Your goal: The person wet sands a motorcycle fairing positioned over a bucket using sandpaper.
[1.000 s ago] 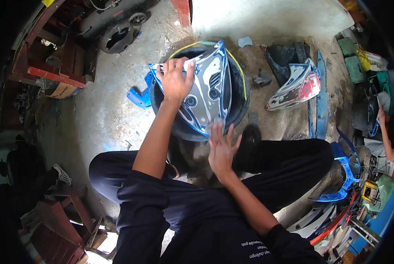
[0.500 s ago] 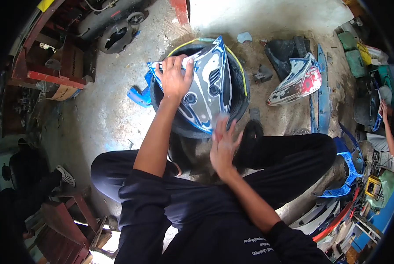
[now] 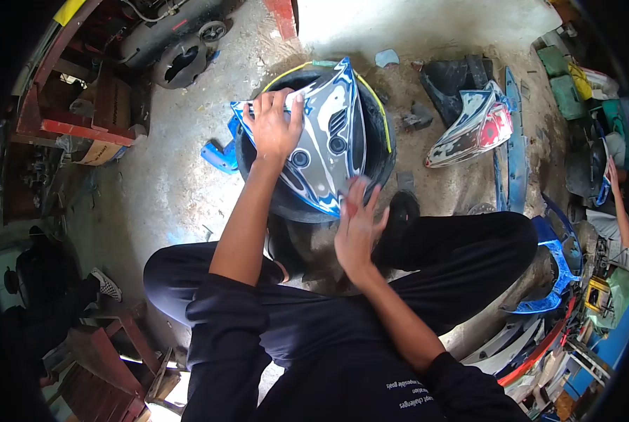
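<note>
A blue, grey and white motorcycle fairing panel (image 3: 319, 133) with two round holes and a slotted vent rests across a round black tub (image 3: 383, 158). My left hand (image 3: 275, 126) holds the panel's upper left side, its fingers spread over the surface near the edge. At the panel's lower tip is my right hand (image 3: 357, 228), fingers bent against the edge and thumb apart. Something small and greyish shows at its fingertips, too blurred to make out. A yellow hose (image 3: 379, 105) curves round the tub's rim.
A blue plastic part (image 3: 219, 156) lies left of the tub. On the floor to the right are a red and white panel (image 3: 472, 130) and a long blue strip (image 3: 515, 141). Another person's hand (image 3: 612, 176) touches a part at far right. A red wooden bench (image 3: 86, 126) stands left.
The fairing panel and tub appear slightly further left in view, and reflections on the panel have shifted. My left hand keeps its hold. My right hand has shifted slightly at the lower tip.
</note>
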`<action>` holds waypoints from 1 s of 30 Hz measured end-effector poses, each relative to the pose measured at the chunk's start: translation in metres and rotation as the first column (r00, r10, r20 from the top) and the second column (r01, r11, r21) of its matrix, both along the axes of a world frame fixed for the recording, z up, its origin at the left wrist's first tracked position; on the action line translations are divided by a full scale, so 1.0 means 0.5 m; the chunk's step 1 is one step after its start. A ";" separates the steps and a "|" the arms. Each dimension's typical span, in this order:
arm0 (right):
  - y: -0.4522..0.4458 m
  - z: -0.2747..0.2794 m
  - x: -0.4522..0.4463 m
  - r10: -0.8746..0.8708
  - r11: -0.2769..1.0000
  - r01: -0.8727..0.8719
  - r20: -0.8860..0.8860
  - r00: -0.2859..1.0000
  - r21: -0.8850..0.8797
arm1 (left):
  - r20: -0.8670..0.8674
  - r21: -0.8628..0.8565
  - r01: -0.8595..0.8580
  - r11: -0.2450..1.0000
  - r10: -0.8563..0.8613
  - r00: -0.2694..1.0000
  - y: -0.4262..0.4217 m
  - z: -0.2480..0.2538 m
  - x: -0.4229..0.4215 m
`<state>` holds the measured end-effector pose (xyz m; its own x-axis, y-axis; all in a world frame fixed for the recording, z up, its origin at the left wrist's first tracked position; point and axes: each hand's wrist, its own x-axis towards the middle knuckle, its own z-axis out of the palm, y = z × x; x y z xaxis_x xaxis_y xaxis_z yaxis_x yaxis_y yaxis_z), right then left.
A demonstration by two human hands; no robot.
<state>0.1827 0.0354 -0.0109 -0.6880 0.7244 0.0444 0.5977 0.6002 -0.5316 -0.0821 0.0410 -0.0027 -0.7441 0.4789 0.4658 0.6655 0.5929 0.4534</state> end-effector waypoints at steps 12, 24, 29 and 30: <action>0.049 0.018 -0.052 -0.039 0.999 0.039 0.015 0.999 -0.023 | 0.010 -0.004 -0.005 1.000 0.005 1.000 0.000 -0.004 0.001; 0.030 0.029 -0.038 -0.016 1.000 0.015 0.084 0.996 0.009 | 0.006 -0.009 0.007 1.000 -0.007 1.000 0.001 0.003 0.000; 0.018 0.020 -0.030 -0.053 0.997 0.058 0.095 0.994 -0.043 | 0.031 -0.032 -0.007 0.999 0.008 0.999 0.001 0.000 0.000; 0.028 0.019 -0.045 -0.097 0.994 0.099 0.057 0.994 -0.045 | 0.017 -0.018 -0.006 1.000 0.007 1.000 0.001 0.001 0.002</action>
<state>0.1604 0.0495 -0.0015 -0.6139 0.7889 -0.0272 0.6811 0.5120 -0.5234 -0.0810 0.0413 -0.0024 -0.7549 0.4821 0.4447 0.6539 0.6053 0.4538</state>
